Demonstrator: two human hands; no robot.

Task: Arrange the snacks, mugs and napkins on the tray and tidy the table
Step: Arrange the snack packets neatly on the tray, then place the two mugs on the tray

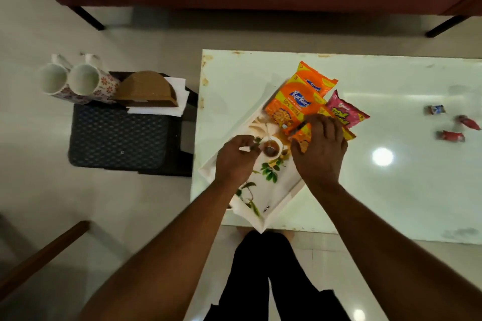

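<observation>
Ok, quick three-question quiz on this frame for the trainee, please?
1. True or false: both mugs stand on the tray.
2. How many small wrapped sweets lie loose on the table?
3. Which hand rests on the orange packets: A left hand, B right hand?

Key: 1 false, they are on the dark stool beside the napkins; 2 three; 3 B.
</observation>
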